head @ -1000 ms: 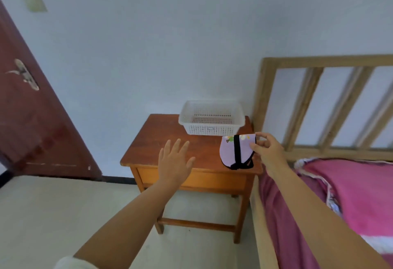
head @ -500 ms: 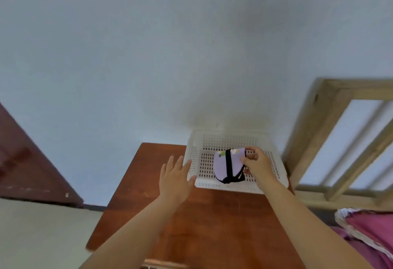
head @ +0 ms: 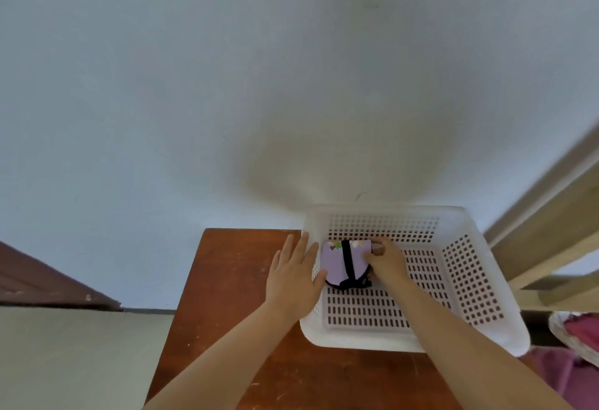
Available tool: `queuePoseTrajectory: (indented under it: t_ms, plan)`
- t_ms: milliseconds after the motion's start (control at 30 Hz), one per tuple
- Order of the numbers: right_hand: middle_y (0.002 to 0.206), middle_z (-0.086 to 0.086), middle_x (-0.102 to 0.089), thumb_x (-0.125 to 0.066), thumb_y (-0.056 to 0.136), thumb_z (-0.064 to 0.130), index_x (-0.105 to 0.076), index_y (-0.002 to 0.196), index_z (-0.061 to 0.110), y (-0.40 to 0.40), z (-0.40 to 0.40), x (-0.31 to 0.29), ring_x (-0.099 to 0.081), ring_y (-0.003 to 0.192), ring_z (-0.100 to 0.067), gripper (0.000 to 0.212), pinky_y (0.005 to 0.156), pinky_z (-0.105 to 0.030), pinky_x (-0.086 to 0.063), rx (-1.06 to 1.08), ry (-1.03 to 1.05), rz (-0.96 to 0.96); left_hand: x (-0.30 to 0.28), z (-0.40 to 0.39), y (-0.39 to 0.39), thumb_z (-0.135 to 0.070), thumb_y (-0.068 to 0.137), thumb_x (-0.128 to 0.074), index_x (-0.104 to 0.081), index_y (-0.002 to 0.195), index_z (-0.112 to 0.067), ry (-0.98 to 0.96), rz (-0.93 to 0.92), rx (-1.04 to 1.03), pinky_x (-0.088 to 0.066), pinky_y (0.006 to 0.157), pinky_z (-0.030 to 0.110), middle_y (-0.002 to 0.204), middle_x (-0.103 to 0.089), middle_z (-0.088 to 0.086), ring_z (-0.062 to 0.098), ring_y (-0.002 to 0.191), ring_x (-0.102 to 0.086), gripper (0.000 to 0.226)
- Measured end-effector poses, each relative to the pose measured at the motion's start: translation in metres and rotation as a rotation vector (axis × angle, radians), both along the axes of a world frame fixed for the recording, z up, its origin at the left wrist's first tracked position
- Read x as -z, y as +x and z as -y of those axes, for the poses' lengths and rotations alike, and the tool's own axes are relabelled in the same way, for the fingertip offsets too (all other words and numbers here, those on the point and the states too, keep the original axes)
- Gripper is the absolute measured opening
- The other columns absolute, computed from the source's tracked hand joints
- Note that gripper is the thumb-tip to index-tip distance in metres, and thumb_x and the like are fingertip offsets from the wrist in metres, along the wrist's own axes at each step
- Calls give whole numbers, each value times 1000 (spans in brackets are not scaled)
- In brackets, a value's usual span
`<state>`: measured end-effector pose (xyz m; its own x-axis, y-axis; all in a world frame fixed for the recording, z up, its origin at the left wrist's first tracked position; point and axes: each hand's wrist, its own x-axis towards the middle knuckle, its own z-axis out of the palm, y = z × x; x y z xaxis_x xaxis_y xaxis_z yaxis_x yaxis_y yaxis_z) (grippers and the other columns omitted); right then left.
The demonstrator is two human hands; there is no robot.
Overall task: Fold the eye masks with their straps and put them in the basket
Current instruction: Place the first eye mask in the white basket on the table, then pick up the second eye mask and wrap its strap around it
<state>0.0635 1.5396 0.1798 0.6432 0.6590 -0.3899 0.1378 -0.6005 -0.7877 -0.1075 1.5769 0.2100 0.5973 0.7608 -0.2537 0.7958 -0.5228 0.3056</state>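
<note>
A folded lilac eye mask (head: 337, 262) with a black strap wrapped around it lies low inside the white perforated basket (head: 470, 283), at its far left corner. My right hand (head: 385, 262) is inside the basket, fingers pinched on the mask's right edge. My left hand (head: 293, 275) is spread flat with fingers apart against the basket's left wall, holding nothing. The basket stands on a brown wooden bedside table (head: 227, 296), close to the wall.
A pale wooden bed frame (head: 551, 215) rises at the right, with pink bedding (head: 580, 335) below it. A dark red door (head: 39, 283) shows at the far left. Beige floor (head: 81, 361) lies left of the table.
I have come closer and look more steeply down. My right hand has lowered the folded mask from above the table into the basket; my left hand has moved up to the basket's left wall.
</note>
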Motion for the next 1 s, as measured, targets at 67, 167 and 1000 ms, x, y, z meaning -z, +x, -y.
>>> queuePoseTrajectory:
  t_ms: [67, 167, 1000]
  plan:
    - [126, -22, -55, -45, 90, 8, -50, 121, 2, -4, -3, 1, -52, 111, -36, 32, 86, -36, -41, -49, -47, 99, 1, 0, -2, -45, 94, -23, -2, 142, -26, -4, -4, 6, 3, 119, 39, 156, 9, -3, 19, 143, 15, 56]
    - [122, -25, -57, -44, 89, 7, -51, 114, -2, -9, -3, 6, -54, 109, -36, 27, 85, -39, -44, -73, -102, 154, 2, 0, -1, -47, 94, -23, -3, 142, -29, -10, -5, 12, 4, 118, 39, 156, 10, -4, 19, 143, 16, 56]
    - [154, -10, -20, -42, 89, 26, -29, 138, 12, 149, 419, -79, -7, 144, -28, 53, 116, -53, -6, 362, -475, 761, -35, 299, 246, -34, 91, -40, -29, 137, -17, 287, 154, 828, -12, 115, 51, 153, -22, 9, 33, 143, -8, 50]
